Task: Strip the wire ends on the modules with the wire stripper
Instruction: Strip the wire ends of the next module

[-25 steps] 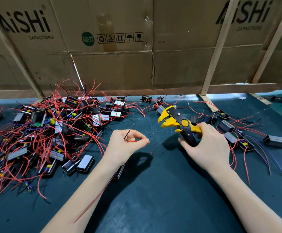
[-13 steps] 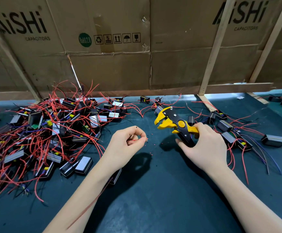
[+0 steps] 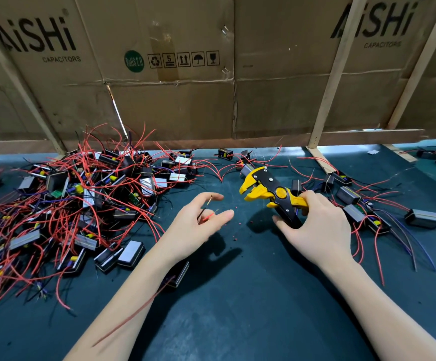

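- Evidently, the wire stripper point(image 3: 273, 195) is gripped by the right hand point(image 3: 316, 227), whose fingers are curled round its handles; its yellow jaws stand apart and are turned toward the left hand, presumably so that a wire end can be fed straight in.
- A red wire point(image 3: 209, 217) and a dark wire point(image 3: 206, 205) are held loosely in the left hand point(image 3: 198, 225), between thumb and forefinger, with the fingers fairly straight and somewhat apart; whether they are truly pinched cannot be told, as the hand is blurred.
- The wires are offered just beside the jaws but apart from them, so no strip is judged to be under way.
- A module point(image 3: 176, 276) lies on the worktop point(image 3: 263, 308) under the left forearm; the held wires probably belong to it.
- A tangled pile of modules point(image 3: 81, 204) is kept at the left, and a looser group of modules point(image 3: 355, 207) at the right, seemingly to separate unfinished from finished work.
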Motion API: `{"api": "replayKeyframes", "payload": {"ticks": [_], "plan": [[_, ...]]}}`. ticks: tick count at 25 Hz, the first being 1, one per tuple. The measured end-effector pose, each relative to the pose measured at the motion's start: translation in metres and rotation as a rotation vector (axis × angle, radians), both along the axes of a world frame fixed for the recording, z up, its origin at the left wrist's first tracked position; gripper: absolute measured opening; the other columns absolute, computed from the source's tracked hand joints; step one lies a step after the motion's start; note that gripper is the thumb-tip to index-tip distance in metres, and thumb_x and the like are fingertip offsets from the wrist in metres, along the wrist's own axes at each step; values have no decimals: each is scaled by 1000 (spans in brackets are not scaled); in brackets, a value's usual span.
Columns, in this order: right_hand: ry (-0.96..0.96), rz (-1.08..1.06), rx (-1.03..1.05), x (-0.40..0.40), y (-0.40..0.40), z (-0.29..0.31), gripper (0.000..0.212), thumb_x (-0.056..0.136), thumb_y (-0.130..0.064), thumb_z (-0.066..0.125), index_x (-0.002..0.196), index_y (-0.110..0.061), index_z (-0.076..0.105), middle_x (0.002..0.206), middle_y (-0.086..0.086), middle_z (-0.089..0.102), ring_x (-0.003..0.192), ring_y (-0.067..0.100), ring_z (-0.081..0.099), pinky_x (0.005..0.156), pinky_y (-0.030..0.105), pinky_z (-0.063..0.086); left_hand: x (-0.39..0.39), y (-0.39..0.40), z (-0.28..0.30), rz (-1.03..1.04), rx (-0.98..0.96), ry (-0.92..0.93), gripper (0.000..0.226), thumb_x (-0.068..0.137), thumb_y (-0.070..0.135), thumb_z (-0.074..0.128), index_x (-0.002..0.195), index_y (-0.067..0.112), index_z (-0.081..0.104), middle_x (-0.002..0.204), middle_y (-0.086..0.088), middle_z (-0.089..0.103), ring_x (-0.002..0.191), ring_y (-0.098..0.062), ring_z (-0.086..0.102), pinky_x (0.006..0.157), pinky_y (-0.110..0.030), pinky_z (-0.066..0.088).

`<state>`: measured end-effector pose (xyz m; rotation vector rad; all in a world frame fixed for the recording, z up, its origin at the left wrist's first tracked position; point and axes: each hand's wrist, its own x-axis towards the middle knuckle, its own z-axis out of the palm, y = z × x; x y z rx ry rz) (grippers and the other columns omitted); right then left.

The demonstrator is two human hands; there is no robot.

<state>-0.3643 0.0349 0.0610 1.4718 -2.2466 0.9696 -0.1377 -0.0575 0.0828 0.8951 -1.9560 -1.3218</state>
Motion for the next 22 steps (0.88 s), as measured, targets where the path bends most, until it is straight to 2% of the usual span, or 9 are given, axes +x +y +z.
{"api": "replayKeyframes", "payload": {"ticks": [2, 5, 6, 8, 11, 13, 16, 20, 22], "plan": [[-6, 4, 1, 0, 0, 1, 48, 67, -52, 77, 92, -15, 58, 80, -1, 59, 81, 29, 61, 73, 40, 47, 4, -1, 3, -52, 74, 24, 45, 85, 39, 63, 124, 22, 50, 67, -1, 66, 60, -15, 55, 59, -23, 45], [-9, 9, -1, 0, 1, 1, 48, 67, -51, 78, 91, -15, 58, 80, 0, 59, 80, 30, 60, 72, 40, 47, 17, -8, 7, 27, -111, -98, 42, 80, 46, 65, 117, 29, 58, 92, 7, 73, 85, -11, 65, 79, -25, 51], [-6, 8, 1, 0, 1, 1, 48, 67, -51, 78, 91, -14, 58, 80, 0, 59, 80, 30, 60, 73, 41, 47, 21, -11, 9, 80, -166, -95, 35, 81, 45, 68, 111, 28, 63, 94, 8, 73, 86, -9, 65, 81, -23, 51], [1, 8, 10, 0, 0, 1, 49, 67, -51, 77, 92, -14, 59, 81, 0, 59, 81, 30, 60, 73, 41, 47, 26, -16, 12, 175, -151, 26, 14, 88, 31, 71, 96, 20, 72, 85, 4, 73, 74, -8, 63, 72, -21, 51], [2, 8, 13, 0, 0, 0, 48, 67, -52, 77, 92, -14, 58, 81, 0, 60, 81, 30, 60, 74, 41, 46, 26, -16, 16, 252, 70, 253, 17, 92, 14, 65, 81, 6, 75, 70, -4, 71, 58, -11, 61, 60, -19, 52], [6, 5, 14, -1, -1, 0, 49, 67, -52, 77, 92, -14, 58, 81, 0, 60, 81, 30, 60, 73, 40, 46, 26, -13, 19, 256, 136, 269, 18, 92, 15, 63, 82, 6, 76, 74, -7, 73, 63, -13, 67, 60, -17, 54], [4, 2, 16, -1, -1, -1, 49, 67, -52, 77, 92, -15, 58, 81, 0, 60, 81, 30, 61, 74, 40, 47, 31, -11, 23, 173, 117, 159, 18, 93, 21, 61, 96, 11, 76, 89, -7, 77, 83, -13, 72, 68, -18, 56], [-6, 6, 12, -2, -1, -1, 48, 67, -52, 76, 92, -15, 59, 82, -1, 61, 82, 29, 61, 75, 41, 48, 38, -14, 30, 210, 26, 208, 20, 96, 14, 57, 97, 6, 74, 88, -12, 76, 75, -18, 71, 69, -22, 58], [-2, 8, 16, -1, -1, -1, 48, 67, -52, 77, 93, -15, 59, 83, -1, 61, 82, 29, 61, 74, 41, 47, 40, -13, 31, 200, 57, 285, 22, 97, 9, 53, 96, 2, 74, 84, -15, 75, 71, -18, 70, 69, -22, 58]]}}
